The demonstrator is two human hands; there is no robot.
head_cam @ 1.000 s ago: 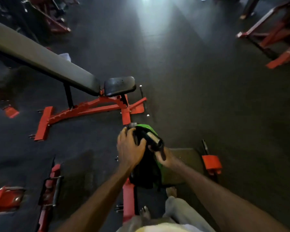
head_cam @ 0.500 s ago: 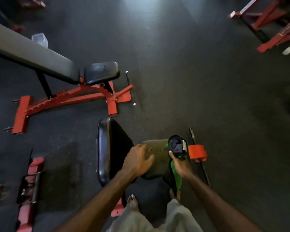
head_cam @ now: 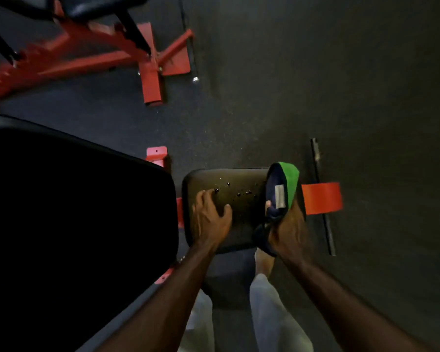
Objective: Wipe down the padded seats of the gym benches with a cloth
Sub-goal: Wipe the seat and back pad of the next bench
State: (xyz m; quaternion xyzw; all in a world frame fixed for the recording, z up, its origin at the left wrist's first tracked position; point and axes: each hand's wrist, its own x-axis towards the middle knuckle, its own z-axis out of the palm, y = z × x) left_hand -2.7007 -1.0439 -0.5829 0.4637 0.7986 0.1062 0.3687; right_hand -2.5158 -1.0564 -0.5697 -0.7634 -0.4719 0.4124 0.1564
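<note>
A dark padded seat (head_cam: 236, 207) with small tears in its top lies right below me. My left hand (head_cam: 208, 217) rests on the seat's left half with its fingers spread. At the seat's right edge my right hand (head_cam: 287, 229) grips a bunched cloth (head_cam: 283, 189), dark blue with a green side and a pale label. The cloth stands up above the seat's right end. The same bench's large black backrest pad (head_cam: 81, 212) fills the left of the view.
A second bench with a red frame (head_cam: 127, 49) and black pads stands on the dark floor at the upper left. A red foot (head_cam: 321, 198) and a black crossbar (head_cam: 323, 199) stick out beyond the seat on the right. My feet and pale trouser legs (head_cam: 272, 308) are below.
I have leaned in closer over the near bench. My left hand let go of the cloth and came down onto the seat. My right hand has carried the cloth to the seat's right edge.
</note>
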